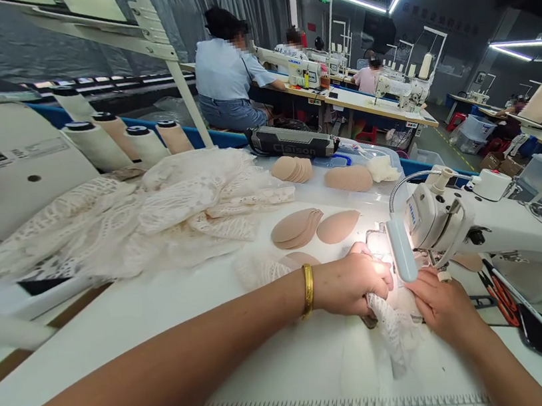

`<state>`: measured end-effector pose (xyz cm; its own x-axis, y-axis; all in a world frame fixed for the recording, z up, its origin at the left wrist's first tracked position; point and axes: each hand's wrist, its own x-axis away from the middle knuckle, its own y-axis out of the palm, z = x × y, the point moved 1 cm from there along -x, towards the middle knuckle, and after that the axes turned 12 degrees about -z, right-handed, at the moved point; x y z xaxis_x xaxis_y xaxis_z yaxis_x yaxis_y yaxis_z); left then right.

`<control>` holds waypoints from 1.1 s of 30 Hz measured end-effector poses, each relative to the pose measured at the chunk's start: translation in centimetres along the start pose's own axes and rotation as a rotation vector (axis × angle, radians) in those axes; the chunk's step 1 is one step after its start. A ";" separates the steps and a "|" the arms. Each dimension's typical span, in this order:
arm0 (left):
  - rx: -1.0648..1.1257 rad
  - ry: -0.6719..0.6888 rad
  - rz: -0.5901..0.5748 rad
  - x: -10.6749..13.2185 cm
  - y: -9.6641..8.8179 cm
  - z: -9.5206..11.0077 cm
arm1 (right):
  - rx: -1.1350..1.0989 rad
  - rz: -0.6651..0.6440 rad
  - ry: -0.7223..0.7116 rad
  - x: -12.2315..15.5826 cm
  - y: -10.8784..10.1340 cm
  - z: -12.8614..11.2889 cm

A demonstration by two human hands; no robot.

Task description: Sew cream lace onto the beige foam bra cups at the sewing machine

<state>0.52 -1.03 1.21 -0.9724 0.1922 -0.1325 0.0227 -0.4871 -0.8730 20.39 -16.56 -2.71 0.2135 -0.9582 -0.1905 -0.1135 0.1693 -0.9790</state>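
My left hand (351,284), a gold bangle on its wrist, is closed on a piece of white lace (392,328) right by the needle of the white sewing machine (485,220). My right hand (441,305) rests on the same lace from the right, fingers curled down onto it under the machine's small lamp (401,248). The lace trails toward me off both hands. A beige pad (299,259) lies partly under lace just behind my left hand.
Stacks of beige pads (297,227), (349,178) and a heap of white lace (151,213) lie behind. Thread cones (116,141) stand at the back left. Red-handled scissors (500,295) lie right of the machine. Other people sit at sewing tables (368,103) beyond.
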 end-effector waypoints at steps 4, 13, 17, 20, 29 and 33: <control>-0.054 0.008 0.004 0.1 -0.2 0.5 | -0.104 -0.004 -0.100 -0.1 -1.3 -1.0; -0.183 0.030 0.043 0.3 0.1 0.6 | -0.187 -0.211 -0.278 -0.1 -3.0 -2.8; -0.300 0.013 0.084 0.1 0.4 0.1 | -0.184 -0.089 -0.268 0.0 -2.5 -2.4; -0.362 -0.004 0.124 0.0 0.6 -0.3 | -0.181 -0.002 -0.262 0.0 -2.1 -2.1; -0.658 0.052 0.188 -0.3 1.3 -0.5 | -0.147 0.009 -0.154 -0.1 -2.1 -1.5; -0.746 0.063 0.210 -0.4 1.5 -0.5 | -0.076 0.006 -0.071 0.2 -1.7 -1.0</control>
<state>1.05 -1.40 -0.30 -0.9159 0.2184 -0.3369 0.3770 0.1792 -0.9087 19.66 -17.27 -1.03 0.2803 -0.9382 -0.2033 -0.1875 0.1542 -0.9701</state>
